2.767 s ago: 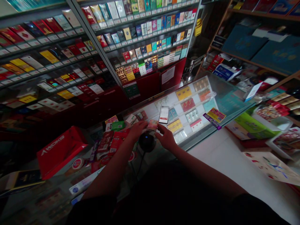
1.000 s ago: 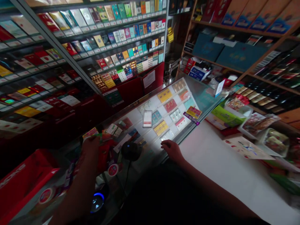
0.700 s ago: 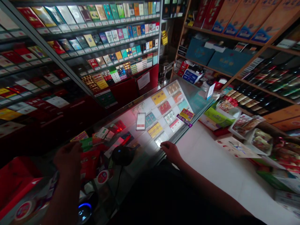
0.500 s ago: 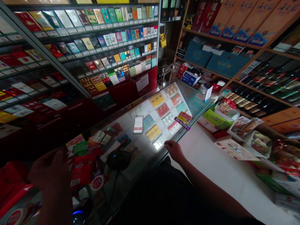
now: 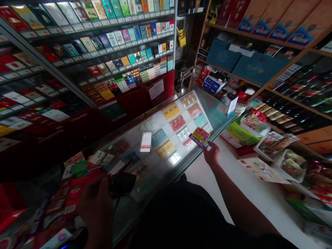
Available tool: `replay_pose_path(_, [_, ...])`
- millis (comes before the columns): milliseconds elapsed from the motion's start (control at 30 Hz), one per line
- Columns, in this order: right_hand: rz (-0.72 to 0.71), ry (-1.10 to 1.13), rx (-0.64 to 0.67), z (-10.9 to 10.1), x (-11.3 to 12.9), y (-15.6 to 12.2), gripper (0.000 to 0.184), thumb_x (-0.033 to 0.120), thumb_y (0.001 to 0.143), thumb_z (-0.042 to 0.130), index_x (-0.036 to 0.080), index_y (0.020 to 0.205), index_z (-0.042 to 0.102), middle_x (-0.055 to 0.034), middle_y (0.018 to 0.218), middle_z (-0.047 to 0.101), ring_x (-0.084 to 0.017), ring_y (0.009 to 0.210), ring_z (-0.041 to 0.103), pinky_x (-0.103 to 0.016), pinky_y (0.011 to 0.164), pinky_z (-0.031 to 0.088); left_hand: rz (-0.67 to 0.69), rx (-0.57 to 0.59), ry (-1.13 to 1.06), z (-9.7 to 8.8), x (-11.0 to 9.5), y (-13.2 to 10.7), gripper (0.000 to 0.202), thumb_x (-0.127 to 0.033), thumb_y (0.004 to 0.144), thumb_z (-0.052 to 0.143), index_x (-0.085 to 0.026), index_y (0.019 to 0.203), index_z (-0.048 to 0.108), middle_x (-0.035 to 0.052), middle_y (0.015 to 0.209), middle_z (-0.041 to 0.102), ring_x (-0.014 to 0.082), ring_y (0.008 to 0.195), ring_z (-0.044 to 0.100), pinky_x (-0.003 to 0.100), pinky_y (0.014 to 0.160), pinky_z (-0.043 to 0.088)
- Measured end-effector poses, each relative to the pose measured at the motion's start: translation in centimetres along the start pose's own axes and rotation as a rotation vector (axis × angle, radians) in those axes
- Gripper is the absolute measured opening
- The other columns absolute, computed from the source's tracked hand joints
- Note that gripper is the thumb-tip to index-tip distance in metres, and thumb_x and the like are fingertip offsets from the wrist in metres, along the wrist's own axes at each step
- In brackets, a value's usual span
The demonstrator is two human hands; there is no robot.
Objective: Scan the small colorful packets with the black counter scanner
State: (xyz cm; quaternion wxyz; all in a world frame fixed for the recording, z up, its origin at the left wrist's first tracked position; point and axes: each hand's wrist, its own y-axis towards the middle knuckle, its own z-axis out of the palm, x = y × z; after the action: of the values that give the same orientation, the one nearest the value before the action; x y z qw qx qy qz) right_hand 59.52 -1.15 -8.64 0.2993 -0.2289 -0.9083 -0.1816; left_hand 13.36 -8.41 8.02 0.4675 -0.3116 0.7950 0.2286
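A glass display counter (image 5: 220,117) carries a yellow-and-purple packet (image 5: 199,135) at its edge, touching the right hand (image 5: 212,155); a dark scanner (image 5: 121,185) just beside the left hand (image 5: 95,207); and red cigarette packs (image 5: 75,193) heaped by that hand.

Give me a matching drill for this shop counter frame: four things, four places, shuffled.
Things:
1 right hand
2 left hand
3 yellow packet
4 black scanner

Places:
A next to the red packs, near end of the counter
B at the counter's edge, reaching to the yellow packet
C on the glass by the right hand's fingertips
D on the glass just right of the left hand

Pairs: 1-B, 2-A, 3-C, 4-D
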Motion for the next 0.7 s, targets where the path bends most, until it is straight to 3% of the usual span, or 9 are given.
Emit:
replay_pose_path(167, [-0.162,-0.050,0.044,0.4,-1.0,3.8,0.067,0.043,0.080,0.072,0.013,0.139,0.059,-0.0236,0.141,0.065,-0.039,0.132,0.059,-0.056,0.115,0.046,-0.148,0.225,0.012,3.6,-0.1,-3.3,0.027,-0.049,0.078,0.074,-0.026,0.092,0.075,0.0041,0.092,0.081,0.0280,0.092,0.079,0.044,0.085,0.065])
replay_pose_path(333, [-0.199,-0.111,0.156,1.3,-1.7,5.8,0.080,0.042,0.077,0.077,0.015,0.148,0.053,-0.0229,0.147,0.060,-0.040,0.140,0.053,-0.056,0.120,0.042,-0.212,0.362,0.004,6.0,-0.4,-5.7,0.028,-0.048,0.081,0.074,-0.025,0.097,0.075,0.0070,0.097,0.082,0.0276,0.093,0.080,0.042,0.086,0.065])
replay_pose_path(533, [-0.144,-0.042,0.154,1.5,-3.0,6.3,0.078,0.048,0.079,0.074,0.013,0.146,0.054,-0.0249,0.152,0.056,-0.040,0.144,0.050,-0.059,0.120,0.041,-0.182,0.460,0.065,8.8,-1.3,-8.2,0.036,-0.054,0.082,0.072,-0.021,0.097,0.075,0.0087,0.096,0.082,0.0276,0.090,0.079,0.042,0.087,0.063])
replay_pose_path(700, [-0.007,0.089,0.150,0.9,-3.6,6.4,0.074,0.046,0.082,0.067,0.007,0.145,0.056,-0.0265,0.144,0.063,-0.040,0.135,0.059,-0.059,0.116,0.046,-0.069,0.698,0.093,13.6,-2.3,-9.8,0.035,-0.050,0.087,0.069,-0.020,0.102,0.074,0.0088,0.101,0.081,0.0267,0.095,0.078,0.042,0.090,0.061])
